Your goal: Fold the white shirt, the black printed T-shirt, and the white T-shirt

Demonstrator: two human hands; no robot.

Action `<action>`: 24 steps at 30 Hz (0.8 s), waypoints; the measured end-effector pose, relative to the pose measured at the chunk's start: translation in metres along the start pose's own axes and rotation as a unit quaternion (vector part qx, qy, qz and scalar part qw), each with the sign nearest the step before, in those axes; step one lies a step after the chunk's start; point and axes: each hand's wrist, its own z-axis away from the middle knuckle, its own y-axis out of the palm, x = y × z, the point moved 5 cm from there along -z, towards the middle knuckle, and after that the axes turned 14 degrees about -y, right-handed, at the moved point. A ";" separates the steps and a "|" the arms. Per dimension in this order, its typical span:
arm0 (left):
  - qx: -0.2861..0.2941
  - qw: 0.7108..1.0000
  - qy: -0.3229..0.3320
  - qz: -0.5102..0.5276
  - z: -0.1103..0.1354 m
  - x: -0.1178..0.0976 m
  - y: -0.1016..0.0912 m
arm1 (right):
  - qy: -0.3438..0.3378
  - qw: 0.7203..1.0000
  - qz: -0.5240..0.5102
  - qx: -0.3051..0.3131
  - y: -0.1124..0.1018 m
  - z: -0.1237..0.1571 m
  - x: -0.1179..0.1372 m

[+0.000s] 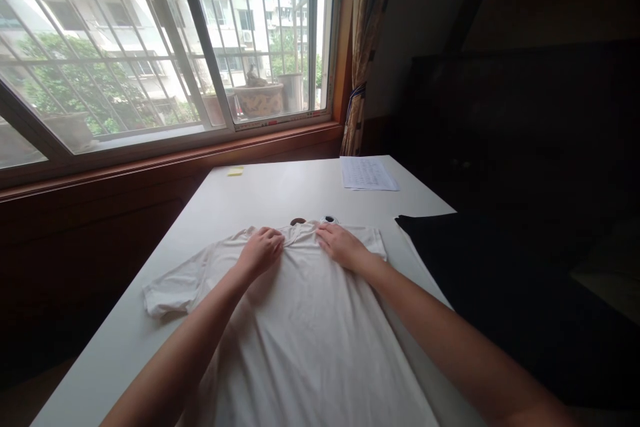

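Observation:
A white T-shirt (320, 333) lies spread out on a white table (280, 190), its collar toward the far side and some wrinkles across it. My left hand (262, 251) is at the left of the neckline, its fingers curled down on the fabric. On the other side of the collar, my right hand (342, 245) grips the cloth between thumb and fingers. The left sleeve is laid out to the side; my right forearm partly covers the shirt's right edge.
Just beyond the collar are a brown round object (298, 221) and a white round object with a dark centre (329, 219). Yellow sticky notes (235, 171) and printed papers (369, 173) lie farther back. Black cloth (500, 267) is at the right edge. A barred window (165, 40) stands behind.

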 end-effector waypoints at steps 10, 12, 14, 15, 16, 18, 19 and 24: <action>-0.009 0.995 -0.090 0.035 -0.057 -0.024 0.018 | 0.109 0.993 0.034 -0.017 0.011 0.024 0.002; -0.002 0.994 -0.096 0.048 -0.064 -0.027 0.021 | 0.125 0.991 0.037 -0.016 0.012 0.035 -0.003; 0.007 0.993 -0.099 0.064 -0.070 -0.033 0.025 | 0.129 0.991 0.040 -0.017 0.011 0.042 -0.005; 0.012 0.992 -0.101 0.073 -0.072 -0.036 0.028 | 0.129 0.991 0.041 -0.017 0.011 0.044 -0.006; 0.016 0.991 -0.104 0.082 -0.075 -0.039 0.030 | 0.128 0.991 0.043 -0.016 0.010 0.046 -0.006; 0.024 0.987 -0.121 0.100 -0.080 -0.044 0.035 | 0.126 0.991 0.043 -0.015 0.009 0.047 -0.006; 0.027 0.985 -0.134 0.109 -0.082 -0.046 0.037 | 0.126 0.991 0.043 -0.015 0.009 0.047 -0.006; 0.039 0.961 -0.215 0.171 -0.092 -0.046 0.048 | 0.123 0.991 0.048 -0.023 0.008 0.046 -0.006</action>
